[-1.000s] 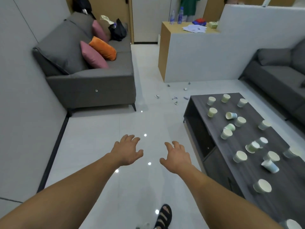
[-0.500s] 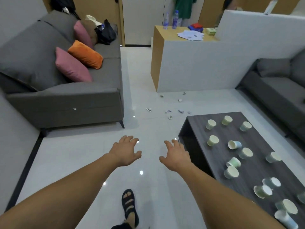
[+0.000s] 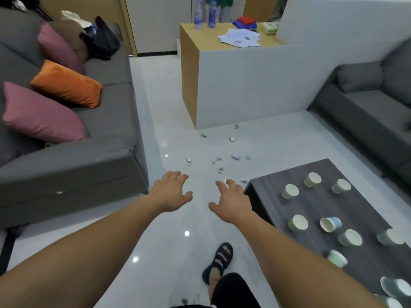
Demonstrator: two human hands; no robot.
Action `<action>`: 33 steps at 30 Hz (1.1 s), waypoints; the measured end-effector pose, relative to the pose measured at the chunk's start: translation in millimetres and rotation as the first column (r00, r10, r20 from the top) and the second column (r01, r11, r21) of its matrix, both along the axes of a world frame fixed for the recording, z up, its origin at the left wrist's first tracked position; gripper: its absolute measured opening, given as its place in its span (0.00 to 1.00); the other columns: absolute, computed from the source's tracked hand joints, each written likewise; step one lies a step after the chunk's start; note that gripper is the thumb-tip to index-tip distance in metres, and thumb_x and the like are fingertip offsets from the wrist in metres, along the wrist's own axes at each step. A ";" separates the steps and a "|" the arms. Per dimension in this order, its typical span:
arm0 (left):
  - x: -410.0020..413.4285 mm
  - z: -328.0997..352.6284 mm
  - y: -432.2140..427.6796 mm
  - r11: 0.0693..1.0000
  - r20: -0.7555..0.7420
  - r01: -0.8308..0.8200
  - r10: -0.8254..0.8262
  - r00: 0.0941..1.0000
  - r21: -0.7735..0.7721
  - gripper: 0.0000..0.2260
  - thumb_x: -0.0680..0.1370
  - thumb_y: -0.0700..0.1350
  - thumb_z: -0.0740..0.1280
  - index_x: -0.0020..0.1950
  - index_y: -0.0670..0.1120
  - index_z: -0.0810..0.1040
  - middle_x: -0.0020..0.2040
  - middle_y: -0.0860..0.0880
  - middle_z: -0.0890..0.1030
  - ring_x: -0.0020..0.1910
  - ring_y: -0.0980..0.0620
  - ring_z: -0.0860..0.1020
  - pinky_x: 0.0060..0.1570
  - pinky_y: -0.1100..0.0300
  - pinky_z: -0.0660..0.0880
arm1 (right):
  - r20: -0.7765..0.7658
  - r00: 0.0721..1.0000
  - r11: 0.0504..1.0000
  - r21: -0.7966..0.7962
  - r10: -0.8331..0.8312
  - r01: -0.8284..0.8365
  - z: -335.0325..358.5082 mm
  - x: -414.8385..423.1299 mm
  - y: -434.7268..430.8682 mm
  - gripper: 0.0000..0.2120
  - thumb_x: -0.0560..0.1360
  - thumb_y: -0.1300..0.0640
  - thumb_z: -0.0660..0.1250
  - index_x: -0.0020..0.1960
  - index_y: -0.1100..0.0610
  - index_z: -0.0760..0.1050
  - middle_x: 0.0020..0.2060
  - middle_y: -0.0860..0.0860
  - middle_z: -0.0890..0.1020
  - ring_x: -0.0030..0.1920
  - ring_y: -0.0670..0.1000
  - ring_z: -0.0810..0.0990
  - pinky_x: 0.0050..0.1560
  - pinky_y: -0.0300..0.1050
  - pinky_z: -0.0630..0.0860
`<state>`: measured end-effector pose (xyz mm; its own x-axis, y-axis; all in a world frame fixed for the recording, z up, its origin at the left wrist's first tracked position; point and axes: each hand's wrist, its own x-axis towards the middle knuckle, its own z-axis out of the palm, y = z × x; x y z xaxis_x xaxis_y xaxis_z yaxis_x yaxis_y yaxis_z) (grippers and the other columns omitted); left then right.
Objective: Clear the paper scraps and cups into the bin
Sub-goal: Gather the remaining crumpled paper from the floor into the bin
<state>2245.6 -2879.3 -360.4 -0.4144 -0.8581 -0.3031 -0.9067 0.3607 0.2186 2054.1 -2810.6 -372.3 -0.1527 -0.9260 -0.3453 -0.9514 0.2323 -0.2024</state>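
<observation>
Several small paper scraps [image 3: 235, 157] lie scattered on the white tiled floor ahead, between the sofa and the counter. Several pale green and blue paper cups [image 3: 290, 191] stand or lie tipped on the dark wooden coffee table [image 3: 315, 205] at the right. My left hand [image 3: 171, 192] and my right hand [image 3: 233, 200] are stretched out in front of me above the floor, fingers spread and relaxed, holding nothing. Both hands are short of the scraps. No bin is in view.
A grey sofa [image 3: 106, 134] with pink and orange cushions lines the left side. A wood-and-white counter [image 3: 233, 85] with papers and bottles stands ahead. Another grey sofa [image 3: 367, 112] is at the right. My sandalled foot [image 3: 219, 262] steps on the floor below.
The view has advanced toward the scraps: they and the counter look nearer, and the coffee table has slid down and right. Both hands stay outstretched and empty. My foot has stepped forward.
</observation>
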 end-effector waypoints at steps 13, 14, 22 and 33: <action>-109.8 -44.4 -260.2 0.993 0.048 -0.043 0.038 0.998 0.110 0.30 0.77 0.60 0.58 0.76 0.50 0.58 0.77 0.48 0.59 0.76 0.48 0.54 0.71 0.47 0.60 | 0.066 0.998 0.991 0.130 -0.018 0.009 -43.5 -135.5 -258.2 0.35 0.75 0.41 0.61 0.77 0.49 0.53 0.76 0.53 0.55 0.73 0.57 0.57 0.67 0.56 0.65; -115.3 -47.2 -274.9 0.990 0.062 -0.038 0.030 0.998 0.134 0.30 0.78 0.60 0.58 0.77 0.50 0.58 0.77 0.48 0.58 0.76 0.48 0.54 0.71 0.47 0.60 | 0.072 0.997 0.989 0.149 -0.023 0.012 -45.3 -144.2 -273.4 0.35 0.75 0.41 0.62 0.77 0.49 0.53 0.76 0.53 0.54 0.73 0.57 0.57 0.68 0.56 0.65; -171.4 -93.6 -435.4 0.973 0.068 0.072 -0.089 0.994 0.220 0.30 0.78 0.60 0.57 0.77 0.51 0.56 0.78 0.48 0.56 0.77 0.47 0.52 0.71 0.47 0.58 | 0.085 0.990 0.967 0.239 -0.116 0.092 -90.1 -184.6 -400.0 0.35 0.76 0.41 0.61 0.78 0.49 0.52 0.76 0.52 0.55 0.72 0.57 0.59 0.65 0.54 0.67; -266.2 -201.3 -584.7 0.901 0.000 0.220 -0.237 0.972 0.375 0.28 0.79 0.58 0.59 0.77 0.50 0.59 0.77 0.50 0.59 0.76 0.51 0.55 0.71 0.54 0.58 | 0.149 0.898 0.871 0.352 -0.415 0.344 -200.8 -242.0 -515.1 0.34 0.76 0.41 0.59 0.78 0.49 0.52 0.77 0.52 0.54 0.73 0.56 0.56 0.65 0.54 0.66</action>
